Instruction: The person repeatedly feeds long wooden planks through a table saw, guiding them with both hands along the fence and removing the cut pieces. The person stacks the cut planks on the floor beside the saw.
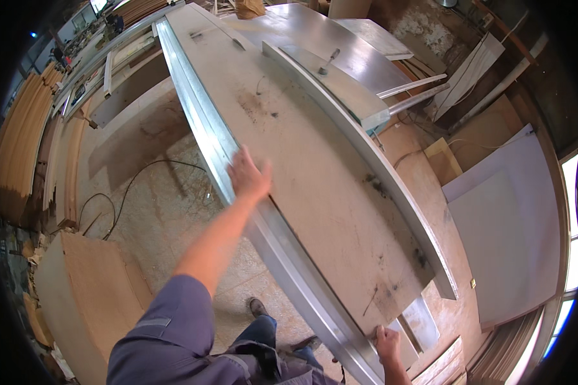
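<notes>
A long, shiny metal channel (202, 115) runs along the near left edge of a wide tan board (315, 186) on the worktable. My left hand (248, 174) reaches over the middle of the channel. Its fingers are spread and slightly blurred, close to or resting on the metal and the board's edge. At the board's near end, my right hand (388, 343) is closed in a fist beside the end of the channel. Whatever is inside those fingers is hidden. A second long metal strip (366, 154) lies along the board's far right side.
Behind the second strip, a tool with a handle (329, 61) stands near a large shiny metal sheet (347, 45). Wooden planks (22, 141) are stacked at the left. A black cable (131, 183) trails over the floor. Large pale panels (507, 237) lean at the right.
</notes>
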Available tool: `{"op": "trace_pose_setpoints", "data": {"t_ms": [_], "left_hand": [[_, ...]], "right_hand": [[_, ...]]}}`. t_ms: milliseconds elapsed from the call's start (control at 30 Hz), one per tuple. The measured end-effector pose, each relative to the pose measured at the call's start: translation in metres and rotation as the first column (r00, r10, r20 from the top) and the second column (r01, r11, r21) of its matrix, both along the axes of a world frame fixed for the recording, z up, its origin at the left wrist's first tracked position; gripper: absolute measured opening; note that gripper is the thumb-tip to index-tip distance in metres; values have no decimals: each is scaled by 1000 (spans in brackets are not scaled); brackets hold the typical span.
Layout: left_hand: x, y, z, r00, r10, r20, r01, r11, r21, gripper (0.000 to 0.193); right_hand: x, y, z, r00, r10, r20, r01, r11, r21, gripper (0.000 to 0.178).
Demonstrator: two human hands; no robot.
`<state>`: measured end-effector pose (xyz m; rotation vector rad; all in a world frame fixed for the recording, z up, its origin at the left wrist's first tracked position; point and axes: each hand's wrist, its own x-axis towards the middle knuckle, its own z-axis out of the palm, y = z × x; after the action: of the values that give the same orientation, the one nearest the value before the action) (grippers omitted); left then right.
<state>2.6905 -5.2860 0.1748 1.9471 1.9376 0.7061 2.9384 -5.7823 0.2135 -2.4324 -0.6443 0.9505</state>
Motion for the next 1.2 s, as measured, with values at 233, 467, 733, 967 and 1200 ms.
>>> {"op": "trace_pose_setpoints", "data": {"t_ms": [233, 467, 733, 967, 1200], "left_hand": [[46, -176, 4, 989, -149, -13, 149, 989, -10, 89], [49, -191, 4, 993, -113, -33, 114, 992, 47, 86], [42, -196, -3, 995, -98, 16, 95, 987, 127, 75], [43, -198, -1, 993, -117, -28, 120, 979, 165, 68], [47, -206, 5, 989, -142, -42, 147, 981, 126, 57]], "right_hand": [[11, -13, -12, 998, -20, -63, 20, 1000, 3, 49], [8, -22, -2, 998, 27, -60, -26, 1000, 8, 48], [16, -30, -4, 992, 93, -90, -97, 995, -38, 52], [14, -32, -3, 990, 101, -95, -103, 995, -17, 52], [15, -48, -29, 994, 86, -62, -80, 992, 99, 53]]}}
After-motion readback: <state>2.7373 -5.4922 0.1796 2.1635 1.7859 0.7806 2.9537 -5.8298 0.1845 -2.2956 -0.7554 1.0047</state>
